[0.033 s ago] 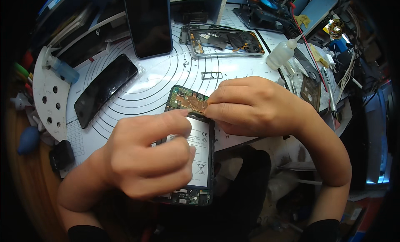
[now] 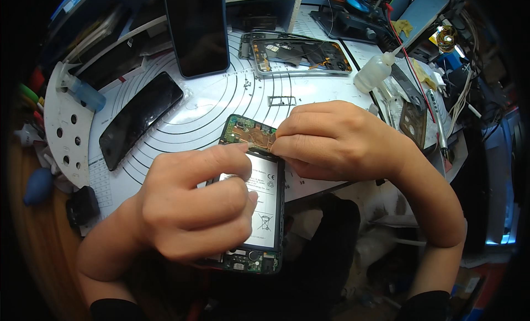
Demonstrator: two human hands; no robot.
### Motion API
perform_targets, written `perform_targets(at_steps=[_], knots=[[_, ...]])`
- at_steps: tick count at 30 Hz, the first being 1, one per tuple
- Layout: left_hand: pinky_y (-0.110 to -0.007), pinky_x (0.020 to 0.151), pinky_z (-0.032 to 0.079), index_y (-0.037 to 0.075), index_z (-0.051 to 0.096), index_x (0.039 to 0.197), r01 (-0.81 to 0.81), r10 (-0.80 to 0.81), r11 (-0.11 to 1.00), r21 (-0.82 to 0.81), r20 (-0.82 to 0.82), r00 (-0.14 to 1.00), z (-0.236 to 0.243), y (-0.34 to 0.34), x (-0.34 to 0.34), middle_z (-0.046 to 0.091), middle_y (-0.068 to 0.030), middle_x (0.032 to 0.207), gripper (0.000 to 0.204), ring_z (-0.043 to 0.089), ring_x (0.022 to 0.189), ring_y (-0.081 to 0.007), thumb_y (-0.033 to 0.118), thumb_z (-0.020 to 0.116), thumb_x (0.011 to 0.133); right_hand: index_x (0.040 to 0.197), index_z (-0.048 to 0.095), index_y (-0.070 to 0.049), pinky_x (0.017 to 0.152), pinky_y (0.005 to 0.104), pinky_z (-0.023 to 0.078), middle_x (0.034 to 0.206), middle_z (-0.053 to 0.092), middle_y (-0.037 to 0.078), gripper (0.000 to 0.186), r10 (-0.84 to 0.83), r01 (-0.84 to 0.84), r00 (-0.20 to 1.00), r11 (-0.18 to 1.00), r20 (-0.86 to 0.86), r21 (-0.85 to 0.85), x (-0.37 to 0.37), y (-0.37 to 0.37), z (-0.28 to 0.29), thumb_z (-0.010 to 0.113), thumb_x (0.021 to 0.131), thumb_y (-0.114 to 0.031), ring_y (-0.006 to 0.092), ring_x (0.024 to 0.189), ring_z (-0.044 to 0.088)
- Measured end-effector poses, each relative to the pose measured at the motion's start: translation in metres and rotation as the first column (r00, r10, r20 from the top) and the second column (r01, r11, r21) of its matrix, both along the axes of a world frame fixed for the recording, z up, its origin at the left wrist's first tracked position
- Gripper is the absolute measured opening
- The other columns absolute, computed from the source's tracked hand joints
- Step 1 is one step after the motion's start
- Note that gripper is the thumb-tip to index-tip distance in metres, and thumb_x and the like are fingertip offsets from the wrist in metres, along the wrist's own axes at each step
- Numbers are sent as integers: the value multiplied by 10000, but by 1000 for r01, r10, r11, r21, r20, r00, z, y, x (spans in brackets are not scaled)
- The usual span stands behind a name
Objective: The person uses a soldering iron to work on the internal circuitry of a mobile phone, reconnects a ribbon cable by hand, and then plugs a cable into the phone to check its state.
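An opened phone (image 2: 265, 210) lies under my hands, tilted slightly, past the table's front edge. Its circuit board with copper-coloured shielding (image 2: 254, 134) shows at the top, a white-labelled battery (image 2: 266, 183) in the middle, and a small green board (image 2: 251, 261) at the bottom. My left hand (image 2: 196, 205) is closed above the battery, its index fingertip at the lower edge of the upper board; whatever it grips is hidden. With thumb and fingers pinched together, my right hand (image 2: 331, 141) grips the phone's upper right edge, covering that corner.
A dark phone (image 2: 141, 119) lies at left; another screen (image 2: 197, 34) stands behind. A phone frame (image 2: 301, 56) sits at the back, with a small tray-like piece (image 2: 281, 101) and tiny screws (image 2: 247, 85) nearer. A squeeze bottle (image 2: 374, 72) stands right, beside tools and cables.
My left hand has shifted very slightly left along the phone. My right hand stays at the phone's upper right edge.
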State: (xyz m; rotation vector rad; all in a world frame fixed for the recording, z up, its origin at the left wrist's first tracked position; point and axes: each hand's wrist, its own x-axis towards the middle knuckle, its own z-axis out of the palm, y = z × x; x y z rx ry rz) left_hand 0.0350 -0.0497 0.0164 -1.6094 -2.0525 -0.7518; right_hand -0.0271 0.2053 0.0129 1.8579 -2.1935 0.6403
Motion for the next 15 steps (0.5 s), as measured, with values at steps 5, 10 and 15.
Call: perform_targets(at_steps=[5,10,15], knots=[[-498,808,631,-55,653,816,-86,82,996,35,100,992,2,-2,-1,609,-101,778,179,683,807,-294,-30,753,670,931,628,-16,663,359,544,872,623,96,254,12,-12,1000,989,-1,-145,-5,-2,-14,746,709,-50,272,770,643],[-500,814,629,-49,659,813,-116,111,993,20,164,980,6,-3,0,611,-99,783,170,687,818,-291,-27,755,674,945,654,26,596,349,548,859,636,125,294,36,-47,998,978,-61,-203,-6,-3,-16,754,669,30,278,707,649],[-489,799,636,-43,654,801,-93,94,996,-9,109,990,4,-4,-1,608,-96,777,163,688,812,-290,-46,751,670,913,637,28,607,356,535,848,598,111,299,17,-44,989,981,-144,-190,-1,1,-19,760,651,-51,269,727,622]])
